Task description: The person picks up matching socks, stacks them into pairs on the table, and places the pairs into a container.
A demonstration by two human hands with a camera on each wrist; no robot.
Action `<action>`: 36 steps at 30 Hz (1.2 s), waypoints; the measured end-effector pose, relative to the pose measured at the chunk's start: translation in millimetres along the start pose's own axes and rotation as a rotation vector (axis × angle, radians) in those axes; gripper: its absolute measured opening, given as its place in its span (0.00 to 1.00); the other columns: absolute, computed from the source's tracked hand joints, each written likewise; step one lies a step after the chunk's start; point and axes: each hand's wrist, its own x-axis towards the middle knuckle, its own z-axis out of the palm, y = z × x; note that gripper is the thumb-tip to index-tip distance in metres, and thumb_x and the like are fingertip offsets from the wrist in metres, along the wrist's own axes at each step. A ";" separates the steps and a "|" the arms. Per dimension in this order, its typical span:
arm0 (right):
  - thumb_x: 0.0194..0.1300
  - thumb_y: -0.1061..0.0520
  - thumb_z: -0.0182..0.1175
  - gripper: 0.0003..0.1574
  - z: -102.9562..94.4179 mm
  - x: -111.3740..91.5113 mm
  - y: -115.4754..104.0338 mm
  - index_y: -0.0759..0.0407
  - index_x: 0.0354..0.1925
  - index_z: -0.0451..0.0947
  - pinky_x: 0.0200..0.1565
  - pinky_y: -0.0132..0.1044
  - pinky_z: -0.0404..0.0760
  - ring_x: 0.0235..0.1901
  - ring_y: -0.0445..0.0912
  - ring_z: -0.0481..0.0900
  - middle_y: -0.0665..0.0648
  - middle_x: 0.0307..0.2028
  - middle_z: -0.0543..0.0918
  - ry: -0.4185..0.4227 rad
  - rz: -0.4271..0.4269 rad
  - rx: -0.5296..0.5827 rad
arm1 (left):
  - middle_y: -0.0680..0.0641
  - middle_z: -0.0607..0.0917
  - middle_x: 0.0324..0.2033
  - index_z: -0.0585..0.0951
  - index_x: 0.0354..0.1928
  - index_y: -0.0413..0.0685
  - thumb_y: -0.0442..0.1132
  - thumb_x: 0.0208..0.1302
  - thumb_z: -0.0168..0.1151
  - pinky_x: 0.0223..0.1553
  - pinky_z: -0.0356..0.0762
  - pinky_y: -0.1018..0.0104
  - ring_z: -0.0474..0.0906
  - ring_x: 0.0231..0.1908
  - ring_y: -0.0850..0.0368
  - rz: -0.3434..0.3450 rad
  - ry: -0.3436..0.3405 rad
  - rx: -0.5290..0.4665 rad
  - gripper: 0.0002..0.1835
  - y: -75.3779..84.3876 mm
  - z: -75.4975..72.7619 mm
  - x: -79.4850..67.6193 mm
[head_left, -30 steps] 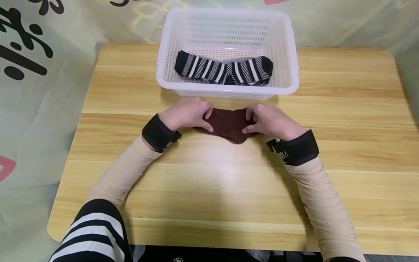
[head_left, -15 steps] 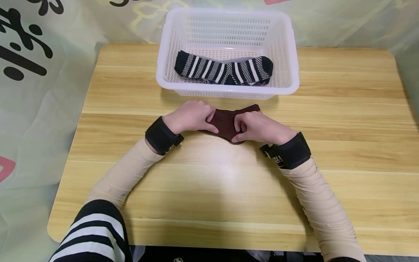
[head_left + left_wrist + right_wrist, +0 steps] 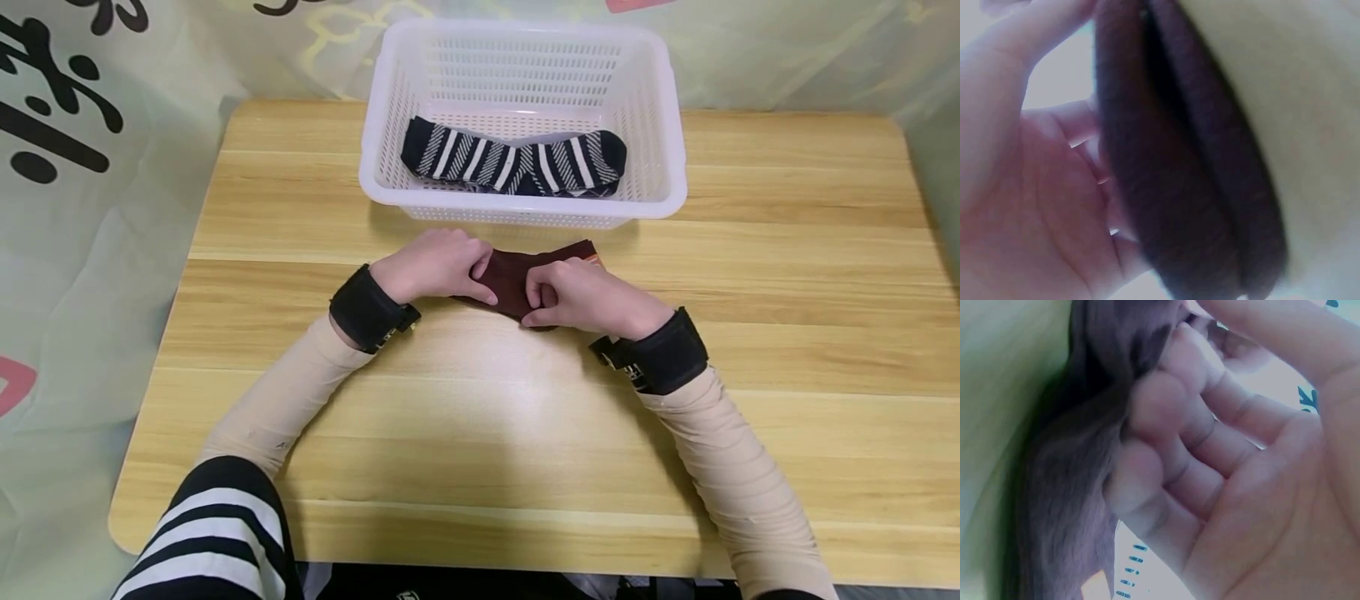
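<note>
A dark maroon sock (image 3: 508, 282) lies on the table in front of the basket, in the middle of the head view. My left hand (image 3: 435, 265) grips its left end, fingers over the far side and thumb on the near edge. In the left wrist view the sock (image 3: 1147, 169) shows two thick layers with a dark gap between. With curled fingers and thumb, my right hand (image 3: 592, 296) pinches the middle of the sock. Its right end sticks out behind that hand, with a small orange and white mark. The right wrist view shows the sock (image 3: 1066, 500) bunched at the fingertips.
A white perforated plastic basket (image 3: 521, 208) stands at the back of the wooden table (image 3: 480, 450). Inside it lie black-and-white patterned socks (image 3: 513, 162). A printed cloth (image 3: 67, 275) hangs around the table's back and left side.
My right hand has slid left and a little nearer along the sock, from its right end to its middle, uncovering that end. The left hand has barely shifted.
</note>
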 end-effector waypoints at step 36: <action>0.62 0.50 0.68 0.20 4.7 0.7 -3.0 0.61 0.47 0.80 0.52 0.48 0.77 0.47 0.52 0.77 0.59 0.45 0.78 0.208 -0.064 -0.103 | 0.48 0.84 0.42 0.73 0.53 0.49 0.53 0.55 0.73 0.45 0.76 0.55 0.80 0.40 0.52 0.178 0.019 -0.032 0.29 1.2 -5.7 -3.8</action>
